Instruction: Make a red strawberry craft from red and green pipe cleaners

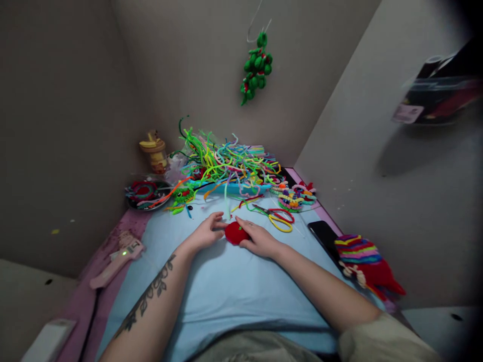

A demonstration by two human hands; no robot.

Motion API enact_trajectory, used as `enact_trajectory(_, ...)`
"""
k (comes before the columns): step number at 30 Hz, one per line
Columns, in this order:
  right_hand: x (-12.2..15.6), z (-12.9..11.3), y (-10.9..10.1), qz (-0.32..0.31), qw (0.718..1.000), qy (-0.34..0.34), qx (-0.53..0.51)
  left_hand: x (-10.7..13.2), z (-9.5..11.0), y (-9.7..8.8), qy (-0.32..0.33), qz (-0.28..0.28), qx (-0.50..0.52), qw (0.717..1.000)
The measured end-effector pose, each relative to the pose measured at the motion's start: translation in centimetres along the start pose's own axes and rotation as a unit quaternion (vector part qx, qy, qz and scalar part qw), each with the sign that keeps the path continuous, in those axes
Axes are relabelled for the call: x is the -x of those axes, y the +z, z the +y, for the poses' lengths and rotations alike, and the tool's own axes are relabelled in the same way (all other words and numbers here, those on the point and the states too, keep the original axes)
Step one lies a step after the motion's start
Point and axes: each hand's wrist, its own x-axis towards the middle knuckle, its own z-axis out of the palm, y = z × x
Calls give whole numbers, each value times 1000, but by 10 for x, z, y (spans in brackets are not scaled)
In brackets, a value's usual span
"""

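Observation:
A small red fuzzy ball (234,233) with a green speck on top rests on the light blue cloth (226,286). My right hand (258,239) curls round its right side with the fingers closed on it. My left hand (207,232) touches its left side with the fingertips, fingers bent. Both hands lie low on the cloth.
A heap of coloured pipe cleaners (226,163) fills a blue tray behind the hands. Red and yellow scissors (278,217) lie just right of them. A dark phone (324,235), a striped fuzzy piece (364,261), a pink glue gun (116,261) and a dark plate (145,193) sit around. A green ornament (256,65) hangs on the wall.

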Motion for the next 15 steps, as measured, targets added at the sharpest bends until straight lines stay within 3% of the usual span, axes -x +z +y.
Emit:
enact_trajectory(5, 4, 0, -7, 3, 1000, 3, -3, 4, 0, -4, 48, 16, -104, 993)
enact_trajectory(8, 10, -3, -14, 30, 999, 31, 20, 7, 6, -1, 70, 50, -232, 969)
enact_trajectory(10, 13, -7, -17, 39, 998, 41, 40, 8, 13, 3, 75, 44, -296, 951)
enact_trajectory(15, 0, -13, -18, 15, 998, 43, 39, 11, 24, 10, 94, 39, -383, 918)
